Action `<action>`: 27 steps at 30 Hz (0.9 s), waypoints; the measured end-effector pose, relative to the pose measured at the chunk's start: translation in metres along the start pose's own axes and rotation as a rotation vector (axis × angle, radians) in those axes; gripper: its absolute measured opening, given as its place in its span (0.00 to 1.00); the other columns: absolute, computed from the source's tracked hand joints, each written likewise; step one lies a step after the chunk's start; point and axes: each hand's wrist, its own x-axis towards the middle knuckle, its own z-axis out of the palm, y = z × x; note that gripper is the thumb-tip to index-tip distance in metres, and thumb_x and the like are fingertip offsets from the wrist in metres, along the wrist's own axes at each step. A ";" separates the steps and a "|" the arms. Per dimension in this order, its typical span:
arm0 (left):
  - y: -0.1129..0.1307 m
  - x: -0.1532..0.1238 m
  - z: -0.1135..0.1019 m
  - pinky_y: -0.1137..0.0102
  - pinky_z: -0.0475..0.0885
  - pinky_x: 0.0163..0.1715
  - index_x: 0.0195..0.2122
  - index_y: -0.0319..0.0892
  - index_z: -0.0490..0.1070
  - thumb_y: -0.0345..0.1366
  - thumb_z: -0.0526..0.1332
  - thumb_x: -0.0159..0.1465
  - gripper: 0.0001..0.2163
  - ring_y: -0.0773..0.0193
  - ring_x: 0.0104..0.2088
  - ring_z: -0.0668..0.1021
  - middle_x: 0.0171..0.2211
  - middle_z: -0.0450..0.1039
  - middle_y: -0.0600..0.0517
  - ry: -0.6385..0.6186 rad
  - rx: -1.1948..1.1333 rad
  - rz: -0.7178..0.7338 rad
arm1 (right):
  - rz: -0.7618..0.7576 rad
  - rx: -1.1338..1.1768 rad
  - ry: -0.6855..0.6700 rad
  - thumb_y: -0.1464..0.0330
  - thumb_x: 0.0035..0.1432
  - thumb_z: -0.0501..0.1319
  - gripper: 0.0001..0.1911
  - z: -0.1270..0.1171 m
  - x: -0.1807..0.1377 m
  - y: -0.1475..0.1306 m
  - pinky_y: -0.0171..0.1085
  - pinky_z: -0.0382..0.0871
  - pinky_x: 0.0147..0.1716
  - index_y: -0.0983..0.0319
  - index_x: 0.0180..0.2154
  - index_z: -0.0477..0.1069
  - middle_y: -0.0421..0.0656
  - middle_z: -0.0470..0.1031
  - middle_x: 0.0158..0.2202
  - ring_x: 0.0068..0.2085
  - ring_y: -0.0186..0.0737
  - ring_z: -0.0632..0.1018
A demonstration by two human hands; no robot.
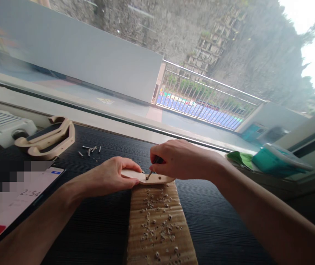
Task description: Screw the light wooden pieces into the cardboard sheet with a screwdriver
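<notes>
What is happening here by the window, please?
A person's left hand steadies a pale wooden piece on a pitted wooden block. The right hand holds a dark-handled tool, its tip at one of the piece's holes. Small metal screws and curved wooden pieces lie to the left on the dark table.

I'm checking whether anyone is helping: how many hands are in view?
2: the left hand holds the pale wooden piece; the right hand grips a dark-handled tool. No others show.
</notes>
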 end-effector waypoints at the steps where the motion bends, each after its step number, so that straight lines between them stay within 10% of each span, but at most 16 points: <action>1: 0.000 0.000 0.000 0.74 0.71 0.40 0.42 0.43 0.75 0.40 0.62 0.55 0.14 0.60 0.42 0.79 0.40 0.80 0.56 -0.002 -0.002 0.003 | 0.000 0.010 0.000 0.64 0.56 0.56 0.10 0.001 0.000 0.000 0.33 0.50 0.24 0.61 0.32 0.73 0.39 0.72 0.25 0.26 0.31 0.65; 9: -0.002 0.001 0.000 0.74 0.71 0.40 0.43 0.42 0.75 0.41 0.62 0.55 0.16 0.60 0.41 0.79 0.41 0.79 0.54 -0.020 0.006 0.006 | 0.138 -0.013 0.063 0.58 0.57 0.54 0.17 0.010 0.011 -0.001 0.34 0.51 0.23 0.62 0.26 0.72 0.42 0.72 0.23 0.23 0.31 0.64; 16: -0.002 -0.001 0.000 0.74 0.70 0.39 0.42 0.43 0.76 0.38 0.60 0.54 0.15 0.58 0.42 0.79 0.39 0.79 0.55 -0.029 0.016 0.031 | 0.032 -0.021 -0.040 0.67 0.51 0.58 0.15 -0.007 0.001 -0.005 0.32 0.54 0.26 0.58 0.42 0.74 0.40 0.77 0.32 0.28 0.32 0.69; 27: -0.001 -0.001 0.000 0.73 0.69 0.38 0.41 0.41 0.76 0.39 0.59 0.54 0.15 0.57 0.41 0.78 0.39 0.79 0.53 -0.040 0.039 0.034 | 0.065 -0.017 -0.024 0.64 0.53 0.58 0.09 0.003 0.005 -0.007 0.33 0.52 0.25 0.61 0.32 0.75 0.40 0.73 0.26 0.26 0.32 0.66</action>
